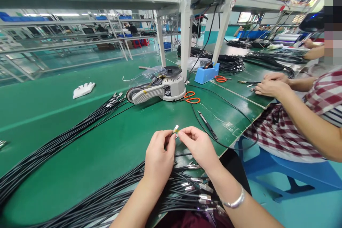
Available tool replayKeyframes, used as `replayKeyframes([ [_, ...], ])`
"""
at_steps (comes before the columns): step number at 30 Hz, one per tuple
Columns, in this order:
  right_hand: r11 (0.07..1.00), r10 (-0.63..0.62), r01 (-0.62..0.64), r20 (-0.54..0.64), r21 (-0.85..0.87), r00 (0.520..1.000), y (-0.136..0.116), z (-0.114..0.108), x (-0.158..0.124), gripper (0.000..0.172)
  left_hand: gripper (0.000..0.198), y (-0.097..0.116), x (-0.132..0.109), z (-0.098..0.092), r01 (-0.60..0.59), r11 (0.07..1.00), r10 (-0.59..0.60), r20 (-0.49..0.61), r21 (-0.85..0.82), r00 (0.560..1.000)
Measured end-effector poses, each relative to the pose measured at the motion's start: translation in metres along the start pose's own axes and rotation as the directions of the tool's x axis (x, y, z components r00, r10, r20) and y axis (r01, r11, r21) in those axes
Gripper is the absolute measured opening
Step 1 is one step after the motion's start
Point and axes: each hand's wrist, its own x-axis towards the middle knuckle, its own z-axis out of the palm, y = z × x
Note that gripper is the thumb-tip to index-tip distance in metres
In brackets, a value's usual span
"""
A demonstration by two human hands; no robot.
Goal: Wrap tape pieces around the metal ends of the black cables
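Connector [176, 127], one, tilts up above the counter [112, 142]; left hand [160, 153] pinches its base, right hand [200, 146] seemingly the yellow tape [175, 131]. Fine fingertip work on the tape looks in hand, calling for steadiness. Two scissors [191, 97], one knife [207, 125], one glove [83, 90]; cables [66, 136] too many to count.

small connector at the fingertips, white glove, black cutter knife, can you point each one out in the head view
Small connector [176, 127]: head view, on its pale upper end.
White glove [83, 90]: head view, on the middle of its body.
Black cutter knife [207, 125]: head view, midway along its length.
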Motion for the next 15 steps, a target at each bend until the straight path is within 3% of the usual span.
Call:
replayKeyframes([
  [7, 0.999, -0.028, 0.029, 0.031, -0.026, 0.999, -0.0076, -0.0043, -0.0028, 0.019, 0.011, 0.0011, 0.0025, -0.004, 0.061, 0.998, -0.06, 0.025, -0.033, 0.998],
  [15, 0.997, -0.066, 0.067, 0.038, -0.039, 0.997, -0.0066, -0.0032, -0.0007, 0.019, 0.021, 0.0077, 0.0049, -0.0081, 0.338, 0.916, -0.316, 0.131, -0.217, 0.94],
])
